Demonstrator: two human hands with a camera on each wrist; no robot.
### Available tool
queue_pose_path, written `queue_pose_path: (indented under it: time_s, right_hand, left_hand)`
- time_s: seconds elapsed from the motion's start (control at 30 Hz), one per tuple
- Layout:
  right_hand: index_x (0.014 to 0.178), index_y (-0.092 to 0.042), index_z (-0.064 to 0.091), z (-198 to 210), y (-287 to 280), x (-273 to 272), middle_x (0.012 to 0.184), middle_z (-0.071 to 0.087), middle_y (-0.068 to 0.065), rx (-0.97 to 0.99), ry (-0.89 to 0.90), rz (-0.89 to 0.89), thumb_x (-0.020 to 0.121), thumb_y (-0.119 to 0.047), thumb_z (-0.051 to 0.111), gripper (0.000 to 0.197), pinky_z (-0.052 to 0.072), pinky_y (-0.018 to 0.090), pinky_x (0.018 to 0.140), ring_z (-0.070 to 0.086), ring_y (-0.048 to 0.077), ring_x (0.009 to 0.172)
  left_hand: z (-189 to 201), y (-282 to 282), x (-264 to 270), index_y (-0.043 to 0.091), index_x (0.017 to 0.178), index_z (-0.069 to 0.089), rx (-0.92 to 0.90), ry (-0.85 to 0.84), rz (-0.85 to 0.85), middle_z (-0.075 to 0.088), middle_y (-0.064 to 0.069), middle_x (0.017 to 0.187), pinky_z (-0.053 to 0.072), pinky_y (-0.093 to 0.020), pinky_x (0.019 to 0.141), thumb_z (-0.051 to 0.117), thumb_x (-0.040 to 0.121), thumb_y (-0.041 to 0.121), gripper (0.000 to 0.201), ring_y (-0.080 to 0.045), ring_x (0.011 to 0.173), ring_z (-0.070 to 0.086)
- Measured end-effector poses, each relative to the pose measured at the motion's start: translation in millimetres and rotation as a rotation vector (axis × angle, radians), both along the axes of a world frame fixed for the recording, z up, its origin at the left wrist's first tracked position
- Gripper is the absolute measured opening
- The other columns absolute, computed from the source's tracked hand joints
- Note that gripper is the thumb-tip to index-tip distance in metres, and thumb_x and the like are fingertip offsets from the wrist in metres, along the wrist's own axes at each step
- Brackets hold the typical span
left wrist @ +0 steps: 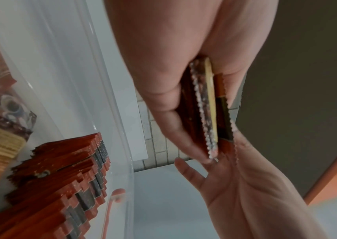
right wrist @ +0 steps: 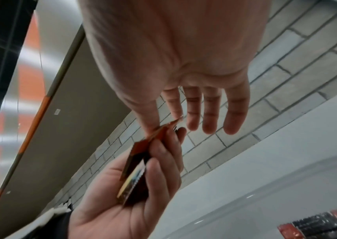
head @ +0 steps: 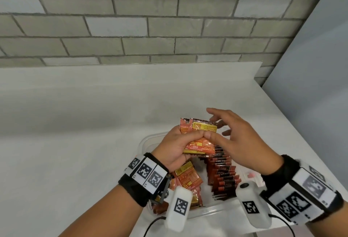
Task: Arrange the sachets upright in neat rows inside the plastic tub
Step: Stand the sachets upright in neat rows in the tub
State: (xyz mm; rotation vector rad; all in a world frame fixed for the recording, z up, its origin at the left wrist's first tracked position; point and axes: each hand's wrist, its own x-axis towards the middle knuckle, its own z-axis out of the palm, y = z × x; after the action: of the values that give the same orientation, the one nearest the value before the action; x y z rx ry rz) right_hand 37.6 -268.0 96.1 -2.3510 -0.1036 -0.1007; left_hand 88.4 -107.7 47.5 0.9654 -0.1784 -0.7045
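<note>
Left hand [head: 176, 147] grips a sachet stack [head: 200, 136] above the tub [head: 212, 209]; right hand [head: 243, 142], fingers spread, touches it.

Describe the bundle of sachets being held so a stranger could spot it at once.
Start at the clear plastic tub on the white table by the block wall. Above its far end, the left hand grips a small bundle of orange and yellow sachets, the right hand open beside it. It is the only group lifted clear; the row and loose sachets lie inside the tub.
</note>
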Motion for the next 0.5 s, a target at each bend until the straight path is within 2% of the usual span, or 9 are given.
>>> queue_pose_path:
  time_s: [0.1, 0.17, 0.23, 0.33, 0.4, 0.5]
  right_hand:
    - [0.129, -0.033, 0.052, -1, -2, 0, 0.101, 0.055, -0.014, 0.084, 0.053, -0.063, 0.085, -0.029, 0.067, 0.047, 0.055, 0.028, 0.076, 0.060, 0.010, 0.088]
    - [0.119, -0.031, 0.059, -4, -3, 1, 0.094, 0.058, -0.014, 0.100, 0.033, -0.122, 0.085, -0.022, 0.069, 0.036, 0.052, 0.023, 0.071, 0.061, 0.008, 0.083]
    - [0.100, -0.028, 0.062, -4, -2, 0, 0.087, 0.062, -0.012, 0.085, -0.093, -0.170, 0.086, -0.017, 0.068, 0.019, 0.048, 0.020, 0.070, 0.060, 0.007, 0.080]
    - [0.082, -0.024, 0.061, -4, -3, -5, 0.084, 0.059, -0.007, 0.028, -0.219, -0.122, 0.084, -0.012, 0.069, 0.015, 0.044, 0.018, 0.068, 0.055, 0.007, 0.079]
    - [0.083, -0.025, 0.062, -11, -1, -11, 0.092, 0.055, -0.007, -0.073, -0.147, 0.001, 0.082, -0.019, 0.072, 0.012, 0.041, 0.019, 0.075, 0.052, 0.006, 0.088]
    - [0.091, -0.030, 0.066, -21, -2, -17, 0.107, 0.052, -0.010, -0.173, -0.039, 0.090, 0.081, -0.041, 0.071, 0.016, 0.035, 0.025, 0.089, 0.046, 0.009, 0.106]
  left_hand:
    - [-1, -2, -2, 0.007, 0.099, 0.068, 0.038, -0.040, -0.015, 0.070, -0.012, 0.092, 0.058, -0.032, 0.073, 0.065, 0.086, 0.017, 0.017, -0.022, 0.082, 0.069]
    - [-1, -3, -4, 0.009, 0.102, 0.068, 0.059, -0.045, -0.019, 0.070, -0.012, 0.092, 0.057, -0.032, 0.071, 0.060, 0.084, 0.025, 0.025, -0.021, 0.080, 0.068]
    - [0, -3, -5, 0.011, 0.104, 0.066, 0.070, -0.014, -0.019, 0.069, -0.011, 0.090, 0.056, -0.030, 0.066, 0.059, 0.081, 0.036, 0.034, -0.019, 0.075, 0.066]
    - [-2, -1, -4, 0.012, 0.104, 0.063, 0.074, 0.084, 0.004, 0.065, -0.010, 0.087, 0.055, -0.030, 0.066, 0.061, 0.078, 0.044, 0.041, -0.019, 0.072, 0.063]
    - [-5, 1, -2, 0.007, 0.104, 0.062, 0.040, 0.127, 0.016, 0.064, -0.014, 0.090, 0.056, -0.033, 0.070, 0.066, 0.082, 0.037, 0.037, -0.023, 0.078, 0.064]
    - [-10, 2, -1, -0.002, 0.110, 0.059, 0.054, 0.136, 0.039, 0.060, -0.021, 0.100, 0.053, -0.037, 0.075, 0.062, 0.086, 0.007, 0.026, -0.028, 0.086, 0.063]
